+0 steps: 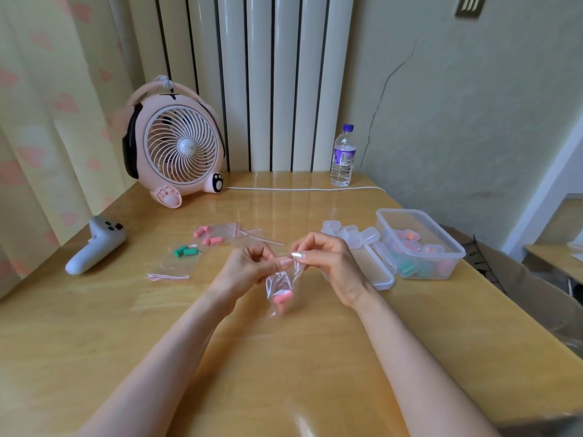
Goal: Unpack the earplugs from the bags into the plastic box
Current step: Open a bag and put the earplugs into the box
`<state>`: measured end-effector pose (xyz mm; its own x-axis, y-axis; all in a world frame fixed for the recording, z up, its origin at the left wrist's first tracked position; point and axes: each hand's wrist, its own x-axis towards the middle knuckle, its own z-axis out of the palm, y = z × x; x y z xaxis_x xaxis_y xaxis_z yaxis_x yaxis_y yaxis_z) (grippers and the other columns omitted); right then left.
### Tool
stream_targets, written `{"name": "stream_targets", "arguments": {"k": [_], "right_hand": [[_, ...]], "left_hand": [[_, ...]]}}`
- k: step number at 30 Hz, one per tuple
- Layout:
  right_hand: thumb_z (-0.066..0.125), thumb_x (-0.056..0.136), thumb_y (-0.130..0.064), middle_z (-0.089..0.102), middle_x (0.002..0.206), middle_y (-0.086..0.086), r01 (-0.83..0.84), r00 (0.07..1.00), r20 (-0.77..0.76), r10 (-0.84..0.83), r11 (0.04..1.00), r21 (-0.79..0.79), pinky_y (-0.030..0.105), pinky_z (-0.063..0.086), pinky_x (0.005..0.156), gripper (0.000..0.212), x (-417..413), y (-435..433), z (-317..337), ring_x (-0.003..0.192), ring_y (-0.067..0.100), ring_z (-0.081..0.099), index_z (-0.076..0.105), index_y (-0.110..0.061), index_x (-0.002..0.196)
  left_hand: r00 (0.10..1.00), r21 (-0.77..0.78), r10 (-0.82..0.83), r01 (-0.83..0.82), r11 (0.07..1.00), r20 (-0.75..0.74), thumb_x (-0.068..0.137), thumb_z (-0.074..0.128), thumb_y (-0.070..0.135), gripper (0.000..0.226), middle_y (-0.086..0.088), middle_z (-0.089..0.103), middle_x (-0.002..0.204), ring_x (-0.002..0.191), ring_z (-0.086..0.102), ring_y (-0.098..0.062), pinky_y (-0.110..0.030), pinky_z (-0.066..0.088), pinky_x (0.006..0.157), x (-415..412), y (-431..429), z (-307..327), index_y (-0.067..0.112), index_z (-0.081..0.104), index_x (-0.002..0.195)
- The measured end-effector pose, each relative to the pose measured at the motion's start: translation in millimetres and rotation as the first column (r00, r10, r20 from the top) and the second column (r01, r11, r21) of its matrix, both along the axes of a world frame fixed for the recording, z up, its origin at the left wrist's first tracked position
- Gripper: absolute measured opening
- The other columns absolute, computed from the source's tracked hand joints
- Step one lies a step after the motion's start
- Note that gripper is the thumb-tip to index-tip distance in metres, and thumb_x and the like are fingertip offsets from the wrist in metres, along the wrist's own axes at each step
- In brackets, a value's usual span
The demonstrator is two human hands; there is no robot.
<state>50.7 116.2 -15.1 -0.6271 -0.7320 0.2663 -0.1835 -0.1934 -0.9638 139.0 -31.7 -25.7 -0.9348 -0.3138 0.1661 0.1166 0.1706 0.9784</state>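
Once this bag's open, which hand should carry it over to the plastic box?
Probably the right hand. Both hands pinch the top of the bag, with pink earplugs at its bottom, but the plastic box sits open on the right, nearer that hand; the left hand would have to cross over.

table [284,357] | fan [179,146] | bottle [343,159] | controller [94,247] | pink-earplug bag [217,235] | green-earplug bag [177,260] | plastic box [448,236] | lid [375,269]

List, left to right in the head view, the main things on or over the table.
controller → fan → held bag → bottle → box
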Motion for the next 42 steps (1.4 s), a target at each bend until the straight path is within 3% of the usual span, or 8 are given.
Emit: {"name": "stream_targets", "arguments": {"k": [5, 17, 22, 26, 29, 32, 37, 42], "right_hand": [[0.058, 0.076, -0.012, 0.053, 0.059, -0.002, -0.007, 0.998, 0.06, 0.006, 1.0, 0.006, 0.02, 0.03, 0.053, 0.011, -1.0, 2.7, 2.5, 0.056, 0.007, 0.043, 0.053, -0.015, 0.067], [0.058, 0.089, -0.005, 0.053, 0.062, 0.0, 0.035, 0.999, -0.022, -0.031, 0.98, 0.194, 0.022, 0.037, 0.048, 0.007, 0.7, 0.0, -3.2, 0.051, 0.012, 0.046, 0.058, -0.007, 0.083], [0.058, 0.088, -0.001, 0.064, 0.094, 0.005, 0.005, 0.998, 0.069, -0.015, 0.991, 0.134, 0.029, 0.048, 0.063, 0.019, -0.4, 0.3, -2.3, 0.071, 0.019, 0.06, 0.061, -0.008, 0.105], [0.066, 0.087, -0.023, 0.061, 0.118, 0.005, 0.03, 0.999, 0.022, -0.038, 0.962, 0.273, 0.032, 0.051, 0.082, 0.032, -1.2, -2.6, -7.0, 0.094, 0.016, 0.066, 0.057, -0.024, 0.117], [0.072, 0.077, -0.032, 0.057, 0.122, 0.012, -0.002, 0.997, 0.079, -0.016, 0.973, 0.229, 0.036, 0.055, 0.074, 0.049, 0.5, -4.9, -8.5, 0.091, 0.029, 0.069, 0.055, -0.018, 0.12], [0.075, 0.066, -0.029, 0.059, 0.116, 0.015, 0.031, 0.999, 0.037, -0.037, 0.987, 0.161, 0.037, 0.055, 0.074, 0.055, 0.0, -3.8, -5.2, 0.087, 0.027, 0.068, 0.058, -0.008, 0.113], [0.066, 0.079, 0.009, 0.069, 0.08, 0.011, 0.134, 0.991, -0.032, -0.133, 0.99, 0.035, 0.024, 0.055, 0.066, 0.015, -4.1, -3.3, -8.2, 0.069, 0.012, 0.066, 0.063, -0.001, 0.091], [0.063, 0.081, 0.009, 0.07, 0.065, -0.001, 0.248, 0.967, -0.059, -0.248, 0.969, -0.013, 0.02, 0.051, 0.057, 0.018, -6.0, -2.1, -6.4, 0.056, 0.01, 0.06, 0.069, -0.008, 0.078]], "left_hand": [[0.991, 0.068, -0.13, 0.133, 0.989, -0.045, 0.079, 0.065, 0.034, 0.02, -0.001, 0.059, 0.074, 0.073, 0.046, -0.018, -0.029, 0.037, 0.074, 3.4, 2.8, 0.6, 0.015, 0.06, 0.073], [0.979, 0.044, -0.19, 0.194, 0.98, -0.078, 0.076, 0.062, 0.027, 0.016, -0.011, 0.043, 0.076, 0.067, 0.037, -0.013, -0.03, 0.027, 0.065, 11.2, -5.4, 8.3, 0.016, 0.055, 0.068], [0.997, 0.118, -0.034, 0.042, 0.992, -0.067, 0.082, 0.061, 0.025, 0.014, -0.007, 0.045, 0.071, 0.065, 0.043, -0.011, -0.024, 0.034, 0.063, 7.9, -13.6, 5.1, 0.02, 0.063, 0.068], [0.993, 0.235, 0.118, -0.11, 0.966, -0.019, 0.092, 0.054, 0.015, 0.013, -0.003, 0.047, 0.065, 0.056, 0.052, -0.007, -0.02, 0.043, 0.06, 1.7, -19.9, -2.4, 0.009, 0.06, 0.082], [0.972, 0.255, 0.222, -0.236, 0.938, 0.083, 0.093, 0.054, 0.015, 0.016, -0.003, 0.047, 0.065, 0.055, 0.048, -0.011, -0.018, 0.047, 0.053, -0.2, -22.0, -4.7, 0.01, 0.056, 0.078], [0.939, 0.284, 0.29, -0.334, 0.899, 0.187, 0.093, 0.052, 0.011, 0.024, -0.004, 0.047, 0.061, 0.054, 0.046, -0.013, -0.016, 0.047, 0.043, 0.3, -22.4, -4.1, 0.009, 0.053, 0.069], [0.916, 0.234, 0.266, -0.341, 0.91, 0.3, 0.095, 0.051, 0.011, 0.026, -0.004, 0.05, 0.05, 0.038, 0.055, -0.008, -0.018, 0.051, 0.042, 4.0, -15.9, -1.7, 0.003, 0.055, 0.071], [0.884, 0.094, 0.275, -0.332, 0.939, 0.379, 0.093, 0.053, 0.008, 0.026, 0.002, 0.053, 0.037, 0.032, 0.052, -0.007, -0.015, 0.045, 0.036, 5.0, -14.4, -1.3, 0.004, 0.056, 0.068]]}}
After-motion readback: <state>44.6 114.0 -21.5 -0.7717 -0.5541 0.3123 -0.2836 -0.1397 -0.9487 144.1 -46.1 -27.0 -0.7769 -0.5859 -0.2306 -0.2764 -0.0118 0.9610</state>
